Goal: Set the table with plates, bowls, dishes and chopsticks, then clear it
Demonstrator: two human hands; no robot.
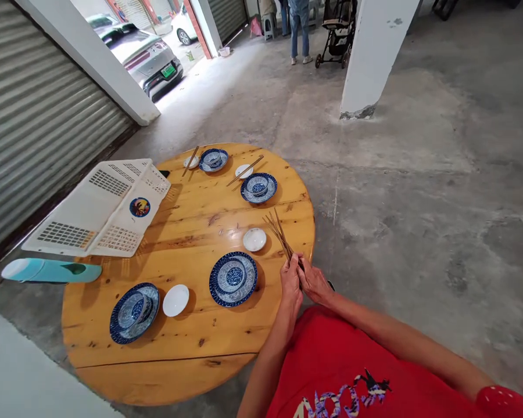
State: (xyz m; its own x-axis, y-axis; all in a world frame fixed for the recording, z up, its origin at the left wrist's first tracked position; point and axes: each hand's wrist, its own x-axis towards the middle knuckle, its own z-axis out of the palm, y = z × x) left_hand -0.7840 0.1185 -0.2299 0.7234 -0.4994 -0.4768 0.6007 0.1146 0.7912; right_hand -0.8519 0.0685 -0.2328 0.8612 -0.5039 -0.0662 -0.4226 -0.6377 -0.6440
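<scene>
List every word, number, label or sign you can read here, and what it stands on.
No text reads clearly.
Red shirt: printed lettering, partly cut off, not surely legible.
Green licence plate on the silver car: characters too small.
Round sticker on the white basket: any lettering too small.

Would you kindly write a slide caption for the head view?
Left hand and right hand hold chopsticks by a round wooden table set with patterned plates.

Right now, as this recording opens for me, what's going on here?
The person's left hand and right hand together grip a bundle of chopsticks at the edge of a round wooden table. Four blue-patterned plates holding bowls sit there, each with a white saucer nearby. Other chopsticks rest across the two farthest saucers.
</scene>
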